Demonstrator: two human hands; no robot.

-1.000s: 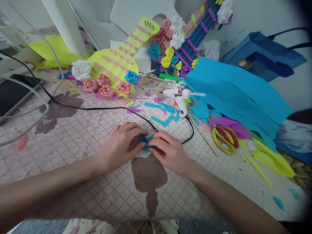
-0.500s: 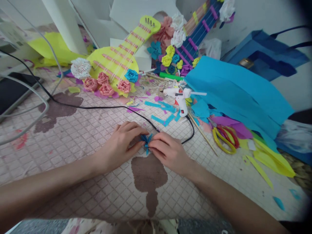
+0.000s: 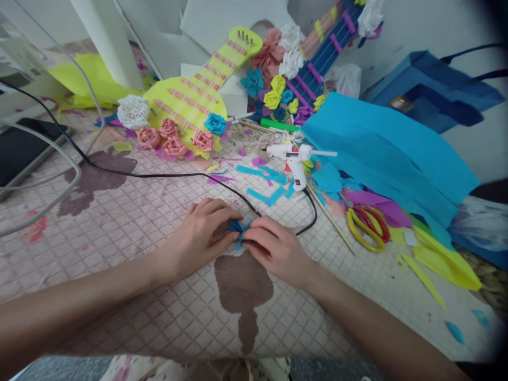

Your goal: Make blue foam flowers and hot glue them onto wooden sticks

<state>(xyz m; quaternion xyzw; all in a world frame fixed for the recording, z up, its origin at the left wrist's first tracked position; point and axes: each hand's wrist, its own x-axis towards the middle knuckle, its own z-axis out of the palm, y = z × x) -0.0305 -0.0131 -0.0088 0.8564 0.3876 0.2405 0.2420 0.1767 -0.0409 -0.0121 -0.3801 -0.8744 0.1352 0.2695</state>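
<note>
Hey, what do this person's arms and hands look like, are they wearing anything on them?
Both arms are bare as far as the picture shows. No sleeve covers the left forearm or the right forearm. The left hand and the right hand are ungloved, and no ring, watch or bracelet is visible on either. There are no markings or bandages.

paper piece (image 3: 238,228) lies toward the table (image 3: 130,222) near edge; glue gun (image 3: 296,159) behind it; scissors (image 3: 367,225) to its right; guitar cutout (image 3: 190,103) toward the far edge.
</note>
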